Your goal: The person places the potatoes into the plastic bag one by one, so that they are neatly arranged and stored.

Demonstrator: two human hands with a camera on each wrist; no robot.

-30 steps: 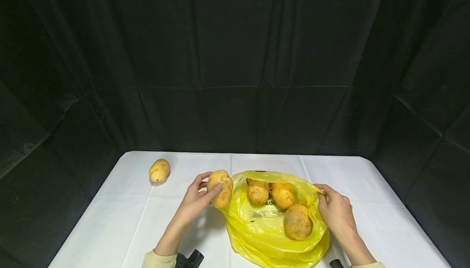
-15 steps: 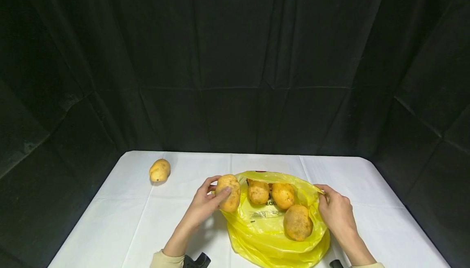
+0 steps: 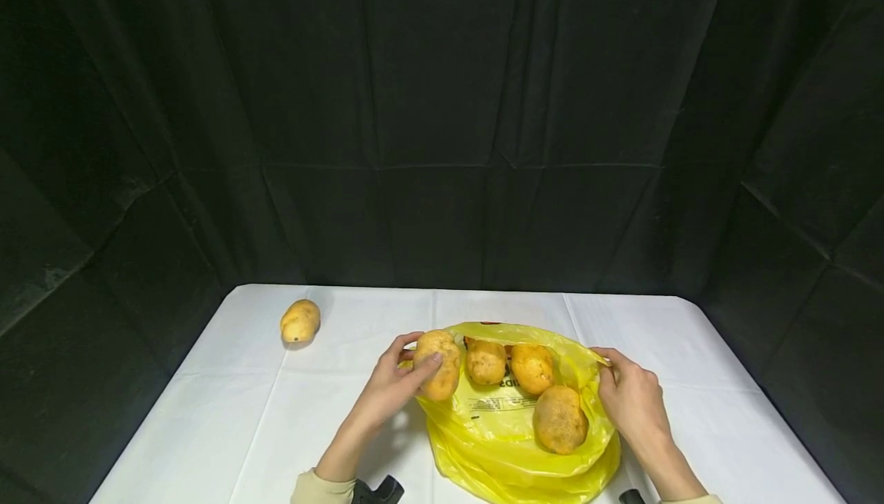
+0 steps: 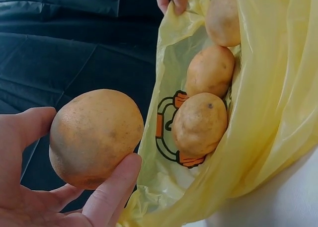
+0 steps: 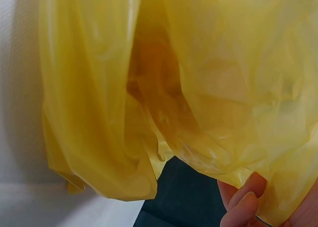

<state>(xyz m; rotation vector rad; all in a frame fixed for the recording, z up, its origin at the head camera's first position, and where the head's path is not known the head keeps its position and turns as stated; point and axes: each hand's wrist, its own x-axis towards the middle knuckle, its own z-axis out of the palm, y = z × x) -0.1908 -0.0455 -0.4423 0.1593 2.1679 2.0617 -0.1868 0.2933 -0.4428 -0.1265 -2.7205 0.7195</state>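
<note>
The left hand (image 3: 394,383) pinches one potato (image 3: 439,366) between thumb and fingers at the left rim of the yellow plastic bag (image 3: 507,469); whether that potato touches the plastic I cannot tell. The right hand (image 3: 631,393) pinches the bag's right rim, and the open mouth lies between the two hands. Inside sit three more potatoes (image 3: 532,370), the largest nearest the right hand. A lone potato (image 3: 300,321) rests on the bench (image 3: 207,412), beyond and left of the left hand.

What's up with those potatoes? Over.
Left grip holds oval tan potato at open yellow plastic bag. Right grip pinches bag edge. Three potatoes visible inside, another potato on white table. Nothing visibly blocks opening.
</note>
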